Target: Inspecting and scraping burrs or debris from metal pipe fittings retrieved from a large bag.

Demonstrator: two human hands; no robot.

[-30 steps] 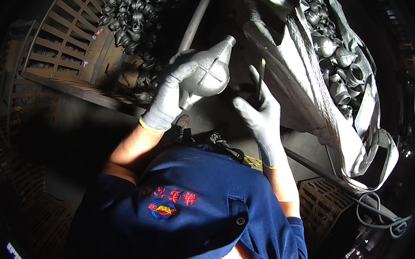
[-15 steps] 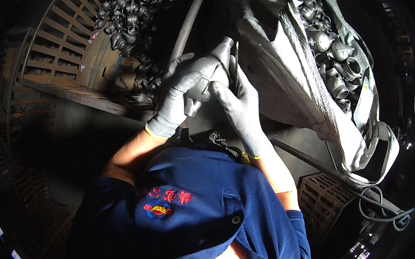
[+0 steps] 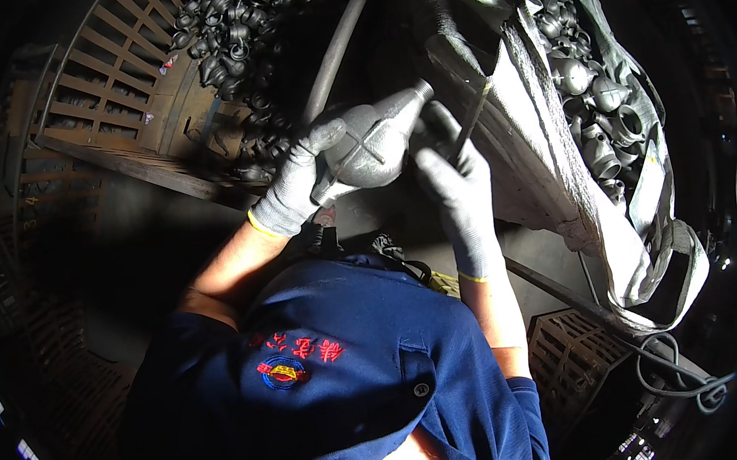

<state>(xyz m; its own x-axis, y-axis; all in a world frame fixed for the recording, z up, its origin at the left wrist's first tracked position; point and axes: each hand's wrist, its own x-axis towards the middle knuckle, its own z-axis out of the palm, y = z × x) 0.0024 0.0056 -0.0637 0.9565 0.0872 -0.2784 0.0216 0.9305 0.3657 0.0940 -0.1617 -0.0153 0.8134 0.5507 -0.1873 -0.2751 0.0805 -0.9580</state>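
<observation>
My gloved left hand grips a grey metal casting by its lower left end. The casting has a round, bulging body with raised ribs crossing on it and a narrower neck pointing up and right. My right hand, also gloved, is to the right of the casting and apart from it. It holds a thin, dark file-like tool that slants up and right in front of the white sack. Part of its grip is in shadow.
A large white woven sack at the right holds several grey castings. At the far left, more castings lie heaped beside a slatted metal crate. A metal pole stands beyond my left hand; a coiled cable lies lower right.
My right hand and the tool have moved right, away from the casting. The casting has turned in my left hand, its neck tilting further right and its crossed ribs now showing.
</observation>
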